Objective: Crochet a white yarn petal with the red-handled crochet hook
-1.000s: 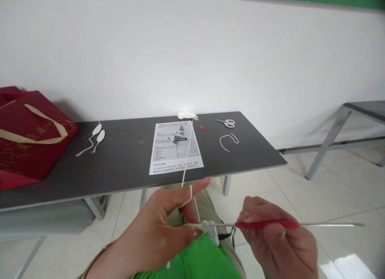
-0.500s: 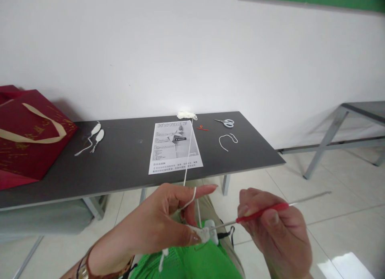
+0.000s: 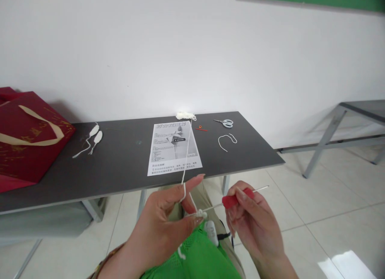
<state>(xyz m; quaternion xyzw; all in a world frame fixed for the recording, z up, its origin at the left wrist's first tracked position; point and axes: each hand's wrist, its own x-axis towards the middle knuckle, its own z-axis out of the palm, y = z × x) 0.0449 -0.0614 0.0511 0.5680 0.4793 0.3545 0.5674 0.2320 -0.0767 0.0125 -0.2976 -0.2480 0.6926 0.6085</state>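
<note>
The person sits just in front of the desk with both hands raised over their lap. The left hand pinches a small white crochet piece between thumb and fingers, clenched on it. Its forefinger points up with the yarn strand looped over it. That strand runs tight across a printed sheet to the yarn ball at the back edge of the desk. The right hand grips the crochet hook by its red handle, and the hook's metal tip meets the crochet piece.

On the desk, to the right of the sheet, lie scissors and a short curl of yarn. Two finished white pieces rest further left, near a red gift bag. Green mesh cloth covers the lap below the hands.
</note>
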